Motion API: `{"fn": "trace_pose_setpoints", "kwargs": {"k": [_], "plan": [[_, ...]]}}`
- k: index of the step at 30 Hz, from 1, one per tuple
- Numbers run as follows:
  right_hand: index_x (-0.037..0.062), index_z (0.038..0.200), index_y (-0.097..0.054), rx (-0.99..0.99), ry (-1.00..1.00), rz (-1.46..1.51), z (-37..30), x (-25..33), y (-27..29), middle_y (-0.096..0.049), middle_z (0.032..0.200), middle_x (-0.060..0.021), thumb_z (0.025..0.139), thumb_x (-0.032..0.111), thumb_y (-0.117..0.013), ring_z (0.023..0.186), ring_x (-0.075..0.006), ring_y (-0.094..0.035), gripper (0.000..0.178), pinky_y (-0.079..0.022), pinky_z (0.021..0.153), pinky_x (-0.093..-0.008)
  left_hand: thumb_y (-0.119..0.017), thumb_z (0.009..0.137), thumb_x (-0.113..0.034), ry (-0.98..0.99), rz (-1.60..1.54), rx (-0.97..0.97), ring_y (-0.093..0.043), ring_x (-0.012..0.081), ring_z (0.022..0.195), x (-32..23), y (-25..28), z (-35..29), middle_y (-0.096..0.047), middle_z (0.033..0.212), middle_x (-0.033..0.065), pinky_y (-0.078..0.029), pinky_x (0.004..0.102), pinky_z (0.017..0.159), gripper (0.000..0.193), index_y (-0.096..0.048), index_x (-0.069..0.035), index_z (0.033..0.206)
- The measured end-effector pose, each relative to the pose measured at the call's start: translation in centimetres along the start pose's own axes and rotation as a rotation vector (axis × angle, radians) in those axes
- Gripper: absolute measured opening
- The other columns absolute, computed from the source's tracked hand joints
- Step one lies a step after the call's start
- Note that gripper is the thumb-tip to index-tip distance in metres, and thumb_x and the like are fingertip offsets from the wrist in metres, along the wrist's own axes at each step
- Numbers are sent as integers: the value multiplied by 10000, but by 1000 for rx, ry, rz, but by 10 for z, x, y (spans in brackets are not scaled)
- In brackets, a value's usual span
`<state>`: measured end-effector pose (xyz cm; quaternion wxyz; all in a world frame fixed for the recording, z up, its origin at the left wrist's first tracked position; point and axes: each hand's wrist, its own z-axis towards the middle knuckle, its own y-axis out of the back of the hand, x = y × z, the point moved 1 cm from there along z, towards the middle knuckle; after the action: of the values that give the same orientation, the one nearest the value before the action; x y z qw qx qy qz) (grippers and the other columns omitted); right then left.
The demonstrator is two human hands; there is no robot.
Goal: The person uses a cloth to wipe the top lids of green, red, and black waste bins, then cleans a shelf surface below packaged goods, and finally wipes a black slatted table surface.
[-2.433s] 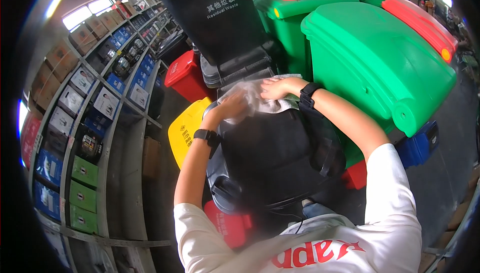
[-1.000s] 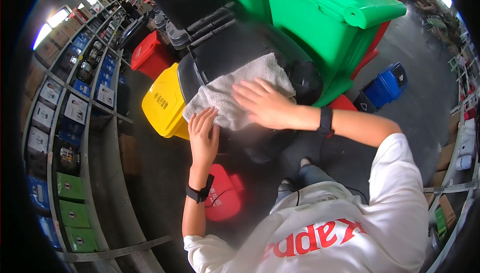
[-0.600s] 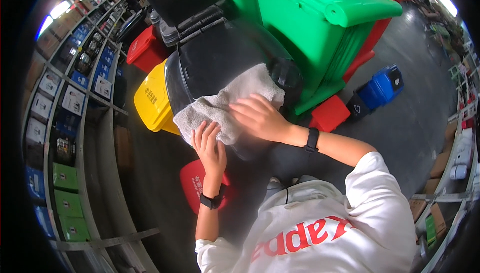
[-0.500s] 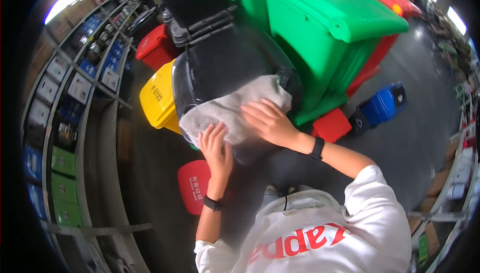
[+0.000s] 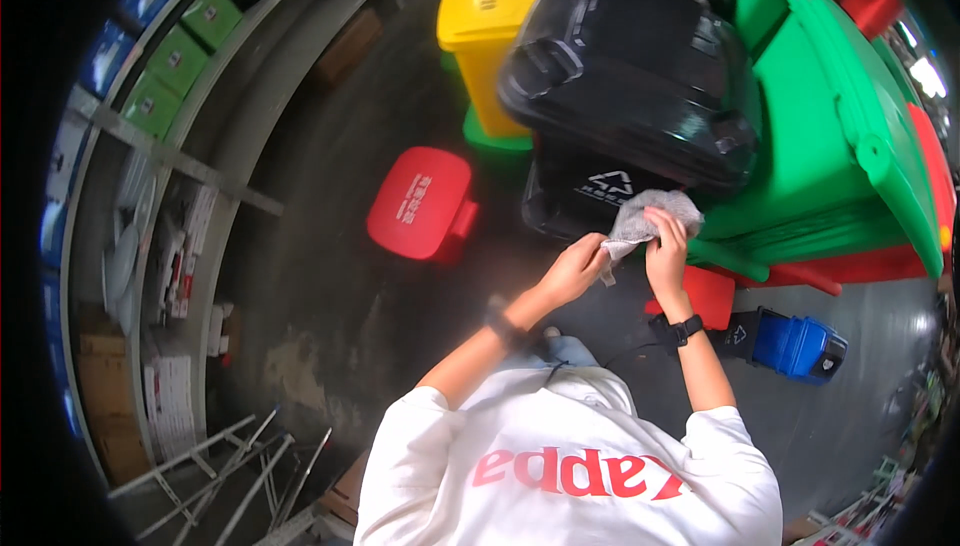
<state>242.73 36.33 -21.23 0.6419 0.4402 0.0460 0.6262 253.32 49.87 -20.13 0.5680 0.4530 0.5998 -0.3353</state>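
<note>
A crumpled light-grey cloth is bunched between my two hands, in front of the upper front wall of a black wheeled bin. My left hand pinches a loose end of the cloth at its left side. My right hand has its fingers curled over the cloth from the right. The bin's black lid is down, its surface glossy, and lies just beyond the cloth. Whether the cloth touches the bin wall I cannot tell.
Left of the black bin stands a yellow bin; a red bin is nearer. A large green bin crowds the right side, with small red and blue bins below it. Metal shelving lines the left.
Both hands lay spread on the cloth on the black lid. The cloth is now off the lid, bunched up and gripped in front of the bin. The view has swung left and downward.
</note>
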Motion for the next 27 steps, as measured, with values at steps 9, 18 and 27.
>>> {"fn": "trace_pose_setpoints", "kwargs": {"k": [9,18,27], "plan": [[-7,878,-545,586,-372,435,-73,6,-125,-592,827,-157,657,-60,-465,814,-276,-583,242,-447,709,-310,-516,770,-156,81,392,-204,-541,319,785,112,72,-54,-556,828,173,-425,372,700,197,-544,-6,894],[0,892,-549,1009,-209,389,-107,49,-226,-568,885,-177,670,41,-524,863,-337,-535,227,-429,753,-356,-591,672,-49,115,423,-213,-512,304,920,196,154,-129,-544,971,154,-402,372,793,307,-537,-30,973],[56,912,-528,1332,-244,143,-109,110,-263,-573,880,-160,727,162,-550,846,-338,-535,214,-428,708,-408,-476,690,-35,492,577,46,-503,365,896,232,200,-159,-555,919,201,-409,396,797,288,-548,-9,968]]}}
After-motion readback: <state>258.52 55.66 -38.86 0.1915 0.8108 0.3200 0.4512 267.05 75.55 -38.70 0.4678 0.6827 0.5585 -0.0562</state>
